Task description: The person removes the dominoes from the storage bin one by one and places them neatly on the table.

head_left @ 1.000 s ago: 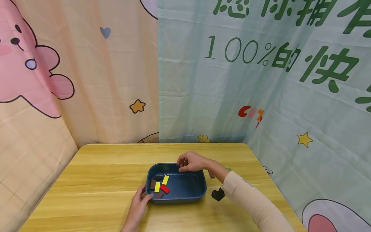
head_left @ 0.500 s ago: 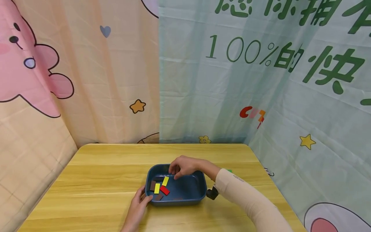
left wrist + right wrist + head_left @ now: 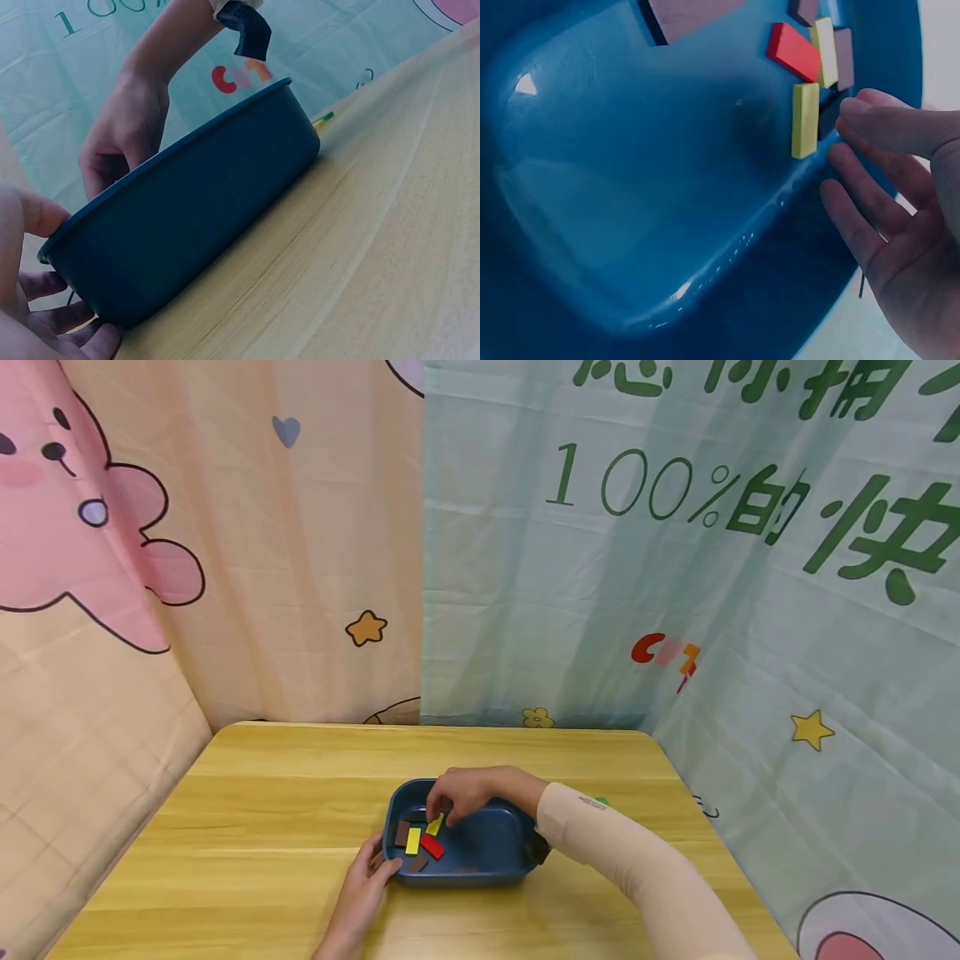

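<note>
Right grip point(image 3: 463, 788) low over a yellow block point(image 3: 805, 120); left grip point(image 3: 364, 880) on the blue tray point(image 3: 487, 843)

Tray upright on wooden surface point(image 3: 247, 852). Left grip at its near-left corner: thumb over rim, other fingers bent against outer wall.

Right grip inside tray's left half, far side. Thumb and fingers part-open, loosely bent, holding nothing; gap to the yellow block in right wrist view. Contact with the black block point(image 3: 831, 114) beside it: cannot tell.

Blocks clustered at tray's left end: second yellow block point(image 3: 413, 841), red block point(image 3: 432, 846) just beside it, brown blocks point(image 3: 402, 833) around. Another brown piece point(image 3: 690, 15) well apart, by near wall.

Green item point(image 3: 602, 800) beyond right sleeve point(image 3: 630, 852), partly hidden.
</note>
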Motion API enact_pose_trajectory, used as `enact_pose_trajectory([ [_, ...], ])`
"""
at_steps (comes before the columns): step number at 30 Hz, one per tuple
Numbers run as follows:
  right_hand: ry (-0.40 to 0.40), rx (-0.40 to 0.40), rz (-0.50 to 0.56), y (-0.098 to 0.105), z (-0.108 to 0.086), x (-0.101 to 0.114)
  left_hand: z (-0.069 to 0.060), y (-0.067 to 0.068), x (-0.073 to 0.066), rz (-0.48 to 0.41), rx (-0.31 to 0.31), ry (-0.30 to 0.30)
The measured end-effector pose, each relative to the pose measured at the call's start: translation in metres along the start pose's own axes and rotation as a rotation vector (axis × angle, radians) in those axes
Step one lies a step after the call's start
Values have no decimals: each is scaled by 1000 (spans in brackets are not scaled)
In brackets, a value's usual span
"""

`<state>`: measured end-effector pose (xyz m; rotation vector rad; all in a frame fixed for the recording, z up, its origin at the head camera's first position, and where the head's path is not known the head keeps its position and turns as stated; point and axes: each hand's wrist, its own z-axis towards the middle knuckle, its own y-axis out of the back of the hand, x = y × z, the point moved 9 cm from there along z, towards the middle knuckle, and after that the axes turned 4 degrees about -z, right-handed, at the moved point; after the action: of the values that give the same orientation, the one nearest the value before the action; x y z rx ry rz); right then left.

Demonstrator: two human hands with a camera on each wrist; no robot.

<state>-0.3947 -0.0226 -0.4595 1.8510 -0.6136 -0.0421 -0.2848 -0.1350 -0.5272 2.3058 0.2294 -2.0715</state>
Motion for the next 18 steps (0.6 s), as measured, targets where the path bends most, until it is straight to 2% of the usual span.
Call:
enact_pose_trajectory([
  [3,6,18,-44,-3,8,1,2,0,0,-5,-2,8],
  [10,20,66,-76,-13,23,1,3,0,1,-5,6,-16],
  [18,59,49,-157,-24,31,5,2,0,3,5,4,-5],
])
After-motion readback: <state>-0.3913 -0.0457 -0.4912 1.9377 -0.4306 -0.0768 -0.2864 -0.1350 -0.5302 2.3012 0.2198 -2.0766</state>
